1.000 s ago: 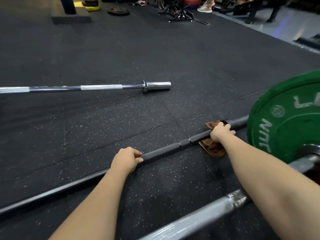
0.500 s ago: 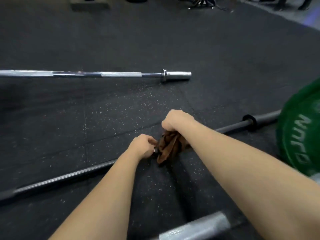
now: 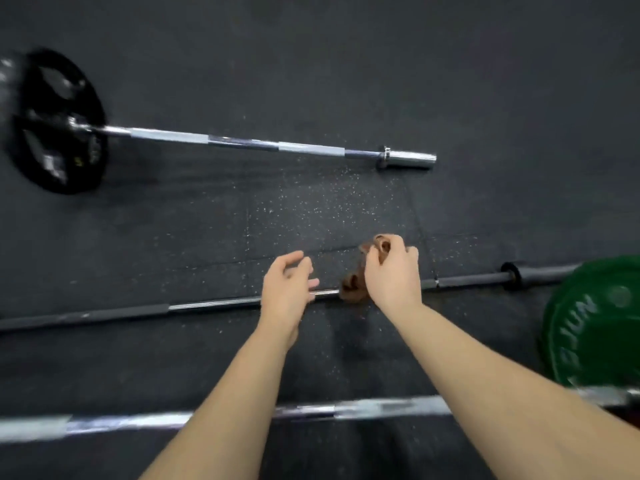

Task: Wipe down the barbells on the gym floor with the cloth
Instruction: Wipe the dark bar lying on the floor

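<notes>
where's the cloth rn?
Head view, just right of centre: the cloth hangs from the right hand, its lower folds bunched at the middle barbell, beside the empty left hand.

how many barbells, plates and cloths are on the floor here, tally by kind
barbells: 3 (far barbell, middle barbell, near barbell)
plates: 2 (black plate, green plate)
cloths: 1 (brown cloth)
total: 6
</notes>
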The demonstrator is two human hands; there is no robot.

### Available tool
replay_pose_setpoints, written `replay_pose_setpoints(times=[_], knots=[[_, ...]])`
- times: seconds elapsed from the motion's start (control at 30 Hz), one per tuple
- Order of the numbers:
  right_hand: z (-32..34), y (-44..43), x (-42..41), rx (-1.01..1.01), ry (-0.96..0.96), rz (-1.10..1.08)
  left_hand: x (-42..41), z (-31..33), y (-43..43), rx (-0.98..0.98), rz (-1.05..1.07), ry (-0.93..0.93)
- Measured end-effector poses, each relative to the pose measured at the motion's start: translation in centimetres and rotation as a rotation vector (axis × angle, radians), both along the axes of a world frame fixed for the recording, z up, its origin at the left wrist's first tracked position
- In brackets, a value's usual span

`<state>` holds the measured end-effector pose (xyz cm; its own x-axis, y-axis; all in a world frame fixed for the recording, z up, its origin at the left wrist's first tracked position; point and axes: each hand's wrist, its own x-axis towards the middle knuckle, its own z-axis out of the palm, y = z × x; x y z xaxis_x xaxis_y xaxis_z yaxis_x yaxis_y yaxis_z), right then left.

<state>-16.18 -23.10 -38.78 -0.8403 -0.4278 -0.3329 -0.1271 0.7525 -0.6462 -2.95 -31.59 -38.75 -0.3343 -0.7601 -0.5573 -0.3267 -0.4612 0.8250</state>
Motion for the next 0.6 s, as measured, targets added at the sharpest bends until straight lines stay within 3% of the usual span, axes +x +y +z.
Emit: replay_pose_setpoints(times=[0.17,0.37,0.47,0.6], knots=[[18.7,2.6,2.9,-0.173,-0.205,-0.079,3.9,18.5,0.8,0.015,-0.053,-0.037],[45.8,6.6,2.5,-0.181,-0.351,-0.090,6.9,45.3,4.2,0.056,-0.179,-0.060],[54.8,9.6,1.4,-0.221,-0.381,-0.118,7.9,55.1,6.5,0.061,-0.158,-0.092],[60.4,12.4,-0.5,-0.281,-0.421,-0.156,7.3,62.7,7.4,-0.009,-0.075,-0.026]])
